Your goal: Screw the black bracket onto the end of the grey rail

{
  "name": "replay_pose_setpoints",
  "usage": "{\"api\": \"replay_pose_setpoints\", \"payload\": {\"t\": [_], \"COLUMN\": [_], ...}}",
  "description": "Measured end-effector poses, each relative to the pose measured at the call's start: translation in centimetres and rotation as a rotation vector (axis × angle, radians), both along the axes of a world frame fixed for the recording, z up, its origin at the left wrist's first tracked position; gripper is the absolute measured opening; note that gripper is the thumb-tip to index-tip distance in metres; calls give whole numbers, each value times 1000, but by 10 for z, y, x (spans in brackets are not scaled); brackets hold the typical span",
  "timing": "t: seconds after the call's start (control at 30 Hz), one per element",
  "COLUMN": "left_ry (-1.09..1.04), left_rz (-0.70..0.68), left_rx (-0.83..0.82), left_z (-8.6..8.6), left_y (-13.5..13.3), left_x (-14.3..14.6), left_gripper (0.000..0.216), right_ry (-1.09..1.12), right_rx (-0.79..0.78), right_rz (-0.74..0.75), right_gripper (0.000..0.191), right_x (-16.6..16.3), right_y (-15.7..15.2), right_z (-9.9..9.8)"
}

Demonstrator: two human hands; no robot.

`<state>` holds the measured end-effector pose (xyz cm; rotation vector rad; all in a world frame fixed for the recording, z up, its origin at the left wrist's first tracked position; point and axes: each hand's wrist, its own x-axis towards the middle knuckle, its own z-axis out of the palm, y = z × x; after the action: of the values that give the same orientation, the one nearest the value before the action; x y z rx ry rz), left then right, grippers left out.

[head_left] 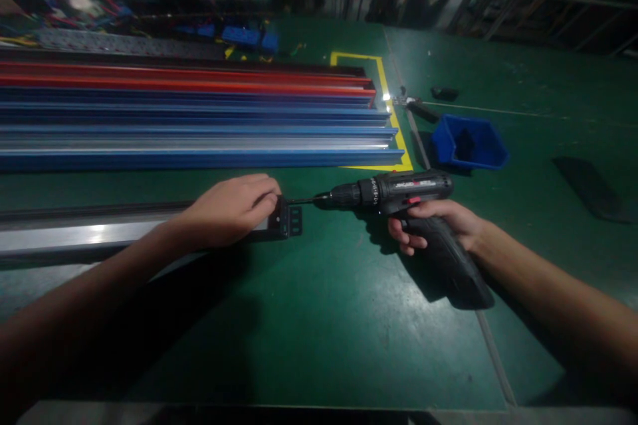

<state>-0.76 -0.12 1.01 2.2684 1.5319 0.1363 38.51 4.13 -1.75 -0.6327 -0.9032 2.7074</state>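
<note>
The metal bar (114,234) lay along the left of the bench (359,319), its dark end cap (278,222) facing the drill (416,184). The left hand (236,209) grasped the bar's end from above, fingers bent over the cap. The right hand (443,222) was wrapped around the drill's handle, 1 finger near the trigger. The bit (303,200) reached the cap's far corner, right beside the left fingertips; whether it sat in a screw was too small to tell. Good work here probably called for 3 things: the bit in line with the bar, steady forward pressure with gentle trigger, and left fingertips farther from the bit, since a slip could have nicked them.
</note>
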Motion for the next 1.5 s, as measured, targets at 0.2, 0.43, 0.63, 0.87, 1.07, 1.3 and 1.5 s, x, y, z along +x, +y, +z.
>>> {"api": "replay_pose_setpoints", "payload": {"t": [0.2, 0.43, 0.63, 0.87, 1.07, 1.3, 1.5], "left_ry": [-5, -6, -8, -16, -19, -21, -17], "left_rz": [1, 2, -2, -12, -16, -37, -47], "left_rx": [-3, 4, 1, 12, 17, 33, 37], "left_z": [1, -2, -1, -1, -2, -2, -2], "left_y": [-1, 1, 0, 1, 0, -1, 0], "left_x": [0, 0, 0, 1, 0, -1, -2], "left_gripper": [40, 39, 39, 39, 38, 38, 37], "right_ry": [-6, -18, -19, -19, -14, -29, -59], "right_rx": [6, 31, 52, 8, -45, -77, -87], "right_rz": [2, -10, -26, 20, 19, 38, 31], "right_gripper": [27, 27, 25, 30, 32, 35, 37], "right_x": [0, 0, 1, 0, 0, 2, 3], "right_y": [0, -2, -3, 2, 2, 4, 6], "right_z": [-1, -1, -1, -1, -1, -2, -3]}}
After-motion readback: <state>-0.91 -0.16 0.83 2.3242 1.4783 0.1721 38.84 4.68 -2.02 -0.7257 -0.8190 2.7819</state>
